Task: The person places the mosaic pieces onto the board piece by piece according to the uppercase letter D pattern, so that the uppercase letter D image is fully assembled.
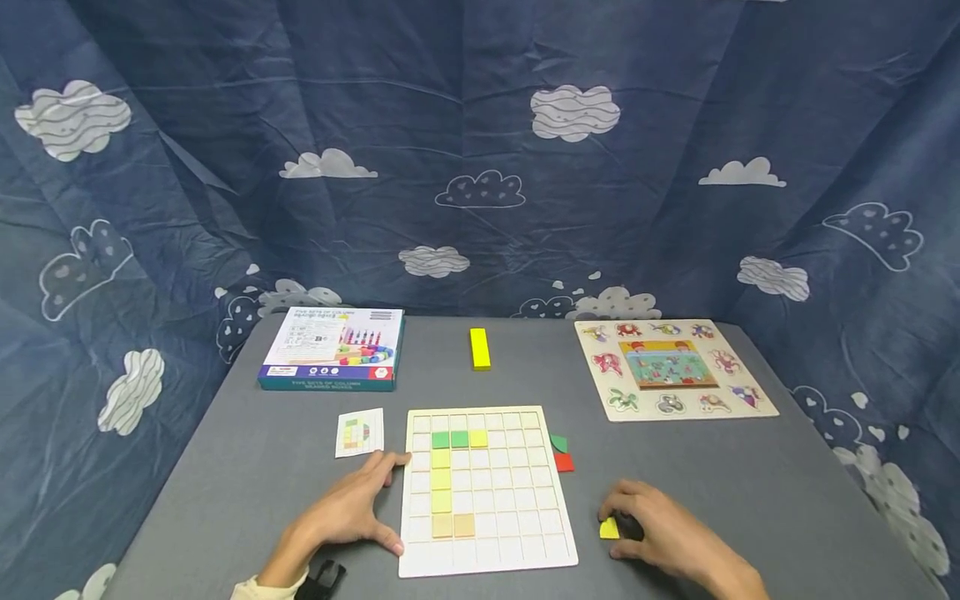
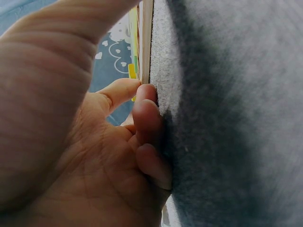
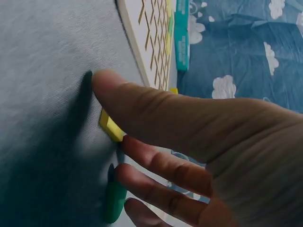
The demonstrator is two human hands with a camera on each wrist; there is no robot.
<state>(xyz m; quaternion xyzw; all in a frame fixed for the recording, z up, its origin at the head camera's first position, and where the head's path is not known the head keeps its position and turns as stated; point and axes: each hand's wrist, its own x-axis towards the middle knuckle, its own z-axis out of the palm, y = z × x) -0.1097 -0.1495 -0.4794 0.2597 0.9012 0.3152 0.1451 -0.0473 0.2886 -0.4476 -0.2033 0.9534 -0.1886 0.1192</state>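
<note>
A cream grid board (image 1: 517, 550) lies on the table, with green, yellow and tan square tiles in some of its cells. My left hand (image 1: 352, 504) is spread at its left side, thumb and forefinger touching the edge; the left wrist view shows the other fingers bent against the table. Right of the board, my right hand (image 1: 656, 529) pinches a small yellow tile (image 1: 609, 529) lying on the table, thumb and forefinger at opposite sides. The thumb hides part of this yellow tile (image 3: 111, 126) in the right wrist view. Below the other fingers lies a green piece (image 3: 115, 203).
A pattern card (image 1: 360, 433) lies left of the board, behind the left hand. Green (image 1: 559, 443) and red (image 1: 564, 462) pieces are by the board's right edge. Farther back are a boxed set (image 1: 330, 350), a yellow block (image 1: 480, 350) and an animal puzzle board (image 1: 675, 404).
</note>
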